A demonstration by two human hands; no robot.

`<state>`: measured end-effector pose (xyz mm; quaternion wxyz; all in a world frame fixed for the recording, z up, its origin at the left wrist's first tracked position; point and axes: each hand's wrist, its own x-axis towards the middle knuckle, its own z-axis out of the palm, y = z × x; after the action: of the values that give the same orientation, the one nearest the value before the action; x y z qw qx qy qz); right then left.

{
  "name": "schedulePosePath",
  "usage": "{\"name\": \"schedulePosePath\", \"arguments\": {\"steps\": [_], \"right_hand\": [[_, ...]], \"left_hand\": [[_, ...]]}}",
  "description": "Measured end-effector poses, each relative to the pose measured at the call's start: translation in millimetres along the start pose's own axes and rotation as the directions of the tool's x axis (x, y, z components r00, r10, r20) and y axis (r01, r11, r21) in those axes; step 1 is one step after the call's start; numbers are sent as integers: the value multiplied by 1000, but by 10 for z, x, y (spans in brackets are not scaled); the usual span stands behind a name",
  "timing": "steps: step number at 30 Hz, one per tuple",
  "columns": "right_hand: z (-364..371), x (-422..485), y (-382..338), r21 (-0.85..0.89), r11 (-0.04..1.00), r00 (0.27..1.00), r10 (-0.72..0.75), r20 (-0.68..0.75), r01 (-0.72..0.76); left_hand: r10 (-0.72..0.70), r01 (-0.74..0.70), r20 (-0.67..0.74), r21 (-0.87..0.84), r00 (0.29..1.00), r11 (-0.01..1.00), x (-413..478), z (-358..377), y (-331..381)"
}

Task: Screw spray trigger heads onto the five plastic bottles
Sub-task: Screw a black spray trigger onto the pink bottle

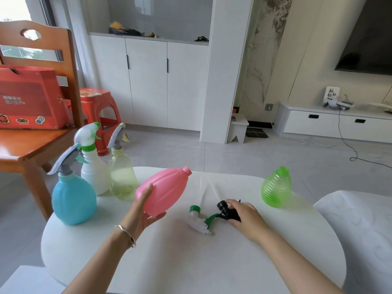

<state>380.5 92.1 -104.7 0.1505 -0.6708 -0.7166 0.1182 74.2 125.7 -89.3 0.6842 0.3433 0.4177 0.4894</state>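
Note:
My left hand (141, 211) holds a pink bottle (164, 190) tilted above the white table (191, 262), its open neck pointing up and right. My right hand (244, 213) rests on a black trigger head (226, 209) lying on the table, fingers closing over it. A white trigger head with a green collar (199, 219) lies just left of it, with its clear tube running toward the back. A green ribbed bottle (276, 186) stands capless at the right. At the left stand a blue bottle (73, 198), a white bottle (93, 168) and a pale yellow bottle (123, 175), each with a trigger head on.
A wooden chair (31, 145) with a red box (29, 98) stands to the left of the table. A red plastic stool (97, 111) sits behind it. A second white surface (360, 230) lies at the right edge. Cables run over the floor at the far right.

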Motion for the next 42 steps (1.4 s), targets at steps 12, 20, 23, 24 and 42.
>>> {"name": "schedulePosePath", "arguments": {"steps": [12,20,23,24,42], "right_hand": [[-454,-9,-460,995,88,867,492,-76,37],[-576,-172,-396,993,-106,881,464,90,-46],[-570,-198,-398,993,-81,902,417,113,-87],[-563,-206,-406,993,-64,909,400,117,-100],[-466,-137,-886,989,-119,982,156,109,-91]], "left_hand": [[-22,22,9,-20,1000,1000,-143,28,-65],[-50,49,-10,-57,999,997,-175,-22,-97],[-51,49,-18,-56,999,997,-187,-23,-91],[-53,52,-21,-60,998,997,-192,-22,-86],[-79,62,110,147,991,987,-376,278,-132]]}}
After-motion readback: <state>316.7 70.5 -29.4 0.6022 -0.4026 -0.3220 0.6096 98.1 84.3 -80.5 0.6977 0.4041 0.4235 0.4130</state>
